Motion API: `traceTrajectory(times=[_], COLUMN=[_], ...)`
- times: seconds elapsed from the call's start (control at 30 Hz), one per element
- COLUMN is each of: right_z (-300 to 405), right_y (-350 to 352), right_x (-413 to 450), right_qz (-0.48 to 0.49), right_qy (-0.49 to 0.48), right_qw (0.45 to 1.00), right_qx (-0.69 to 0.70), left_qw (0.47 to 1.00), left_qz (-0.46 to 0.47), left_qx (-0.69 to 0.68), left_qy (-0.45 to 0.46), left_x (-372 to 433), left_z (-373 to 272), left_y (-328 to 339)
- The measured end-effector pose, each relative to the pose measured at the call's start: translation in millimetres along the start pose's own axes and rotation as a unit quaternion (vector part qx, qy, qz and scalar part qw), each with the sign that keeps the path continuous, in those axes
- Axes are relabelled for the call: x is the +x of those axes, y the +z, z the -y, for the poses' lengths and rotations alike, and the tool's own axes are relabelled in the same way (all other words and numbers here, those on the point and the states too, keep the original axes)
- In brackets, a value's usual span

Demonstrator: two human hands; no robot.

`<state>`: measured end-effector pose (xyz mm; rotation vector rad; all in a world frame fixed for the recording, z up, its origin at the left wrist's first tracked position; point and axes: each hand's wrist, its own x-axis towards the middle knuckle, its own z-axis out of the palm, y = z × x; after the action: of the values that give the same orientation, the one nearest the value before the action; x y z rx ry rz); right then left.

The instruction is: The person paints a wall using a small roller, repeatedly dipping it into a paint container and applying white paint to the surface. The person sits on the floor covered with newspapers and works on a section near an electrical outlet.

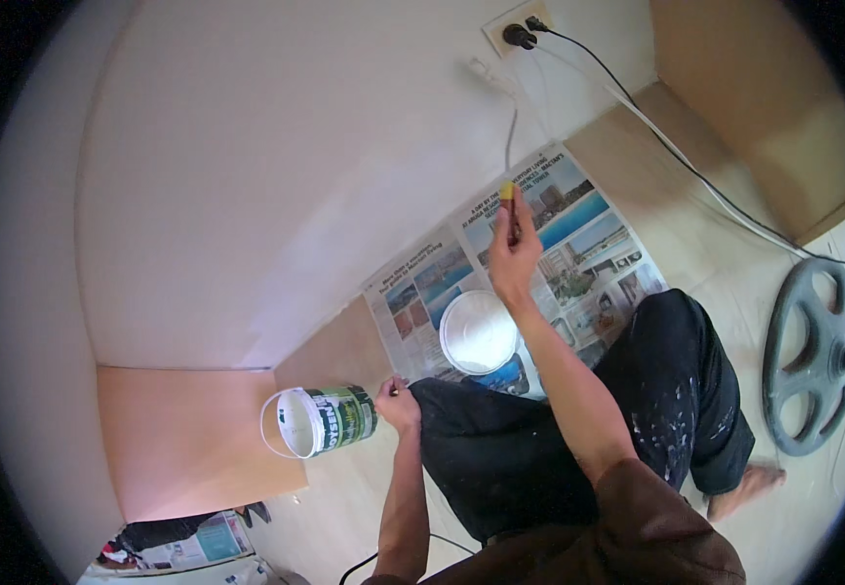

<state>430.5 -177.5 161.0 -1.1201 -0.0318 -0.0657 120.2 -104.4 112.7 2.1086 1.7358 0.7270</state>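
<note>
My right hand (514, 256) is closed around a small tool with a reddish-brown handle and a yellow end (507, 191), probably a brush; its tip is close to the foot of the white wall (247, 183). Below that hand a round white lid (478, 333) lies on spread newspaper (415, 292). My left hand (397, 404) rests by my knee, fingers curled; whether it holds anything cannot be told. Just left of it is a paint bucket (342, 418), white inside with a green label and a white handle.
Plugs sit in a wall outlet (519, 33), with black and white cords (685, 164) running right across the floor. A grey round stand base (813, 357) is at the right. A board-like panel (195, 439) and dark items (166, 534) on paper are at the lower left.
</note>
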Motion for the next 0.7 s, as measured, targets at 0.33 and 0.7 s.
traceTrajectory(times=[0.33,0.7], right_z=[18,29], right_y=[93,79], right_x=[-65,-7], right_qz=[-0.009,-0.063], right_qy=[0.084,0.046], right_qw=[0.996,0.996], right_qx=[0.019,0.044], left_qw=[1.0,1.0], left_qz=[0.006,0.01], left_qx=[-0.018,-0.021], left_qy=[0.005,0.004], left_x=[1,-1], left_z=[-1,-10], left_y=[3,0])
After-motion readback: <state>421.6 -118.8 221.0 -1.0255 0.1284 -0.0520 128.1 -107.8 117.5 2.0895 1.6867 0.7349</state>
